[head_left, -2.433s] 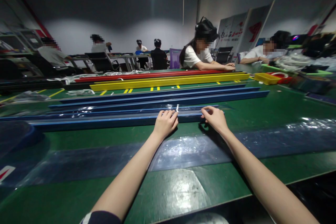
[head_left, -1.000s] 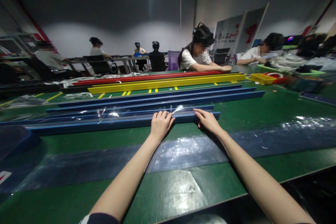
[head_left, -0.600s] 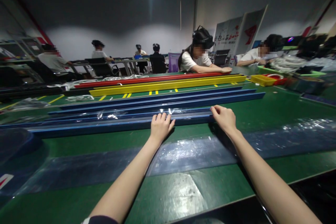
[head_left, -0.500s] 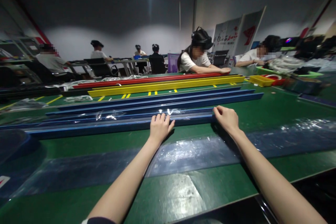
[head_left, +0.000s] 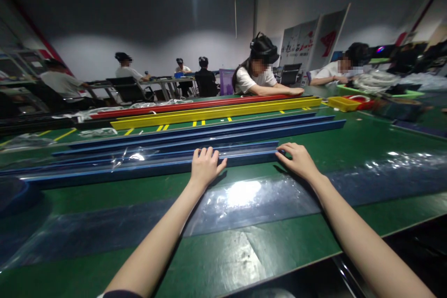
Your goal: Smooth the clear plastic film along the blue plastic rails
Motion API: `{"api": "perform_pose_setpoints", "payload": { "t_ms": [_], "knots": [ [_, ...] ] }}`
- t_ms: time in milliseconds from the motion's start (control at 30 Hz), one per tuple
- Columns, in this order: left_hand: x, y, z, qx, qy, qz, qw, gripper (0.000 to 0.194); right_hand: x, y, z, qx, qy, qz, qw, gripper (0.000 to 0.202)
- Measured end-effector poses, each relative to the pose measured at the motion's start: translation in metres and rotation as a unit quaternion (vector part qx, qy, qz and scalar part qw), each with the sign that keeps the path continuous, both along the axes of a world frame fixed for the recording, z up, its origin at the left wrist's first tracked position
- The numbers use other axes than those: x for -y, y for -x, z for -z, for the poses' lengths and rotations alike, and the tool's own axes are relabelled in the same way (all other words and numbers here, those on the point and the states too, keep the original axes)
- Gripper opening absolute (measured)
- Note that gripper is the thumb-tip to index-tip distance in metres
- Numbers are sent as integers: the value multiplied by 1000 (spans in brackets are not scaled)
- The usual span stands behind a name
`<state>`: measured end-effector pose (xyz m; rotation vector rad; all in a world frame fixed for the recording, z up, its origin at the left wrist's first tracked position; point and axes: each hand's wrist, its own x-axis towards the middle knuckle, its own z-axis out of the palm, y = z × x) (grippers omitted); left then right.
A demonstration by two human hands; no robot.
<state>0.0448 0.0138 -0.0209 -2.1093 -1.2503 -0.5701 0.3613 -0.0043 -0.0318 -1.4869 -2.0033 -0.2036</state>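
A long blue channel (head_left: pixel 115 173) lies across the green table in front of me, with clear plastic film (head_left: pixel 240 151) shining along its inside. My left hand (head_left: pixel 205 167) lies over the channel's near wall, fingers bent over into it and thumb out to the right. At the channel's right end is my right hand (head_left: pixel 298 160), its thumb and fingers curved about the corner; the exact contact is partly hidden. Nearer to me, a wide clear plastic strip (head_left: pixel 258 209) lies flat beneath my forearms.
Beyond are more blue channels (head_left: pixel 244 136), a yellow channel (head_left: pixel 209 114) and a red one (head_left: pixel 167 108). A co-worker (head_left: pixel 256 74) leans over the far side. A yellow tray (head_left: pixel 342 104) stands at right, and a dark blue curved object (head_left: pixel 17 200) at left.
My right thumb and fingers have spread from a tighter pinch at the channel's end. My left hand stays on the channel. The view has shifted slightly.
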Motion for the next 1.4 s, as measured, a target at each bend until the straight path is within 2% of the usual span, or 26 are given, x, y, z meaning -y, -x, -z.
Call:
{"api": "perform_pose_setpoints", "payload": {
  "t_ms": [133, 267, 467, 633, 800, 1133, 1400],
  "knots": [
    [0, -8, -3, -15, 32, 49, 998, 34, -2, -4, 3, -4, 2, -22, 1000, 28],
    [1, -25, -2, -12, 62, 102, 993, 29, -4, -5, 7, -5, 3, -40, 999, 28],
    [3, -48, 5, 22, 87, 134, 987, 28, -5, -1, 9, -6, -2, -74, 997, 30],
    [6, -50, 13, 45, 79, 122, 988, 29, -5, -4, 8, -21, 2, -90, 996, 29],
    [7, -48, 18, 46, 81, 118, 989, 31, -6, -14, 9, -46, 5, -63, 997, 27],
    [1, -49, 24, 87, 70, 105, 988, 29, -9, -16, 15, -94, 14, -53, 994, 28],
    [2, -48, 24, 85, 78, 80, 990, 29, -12, -16, 18, -87, 13, -59, 994, 28]
  ]
}}
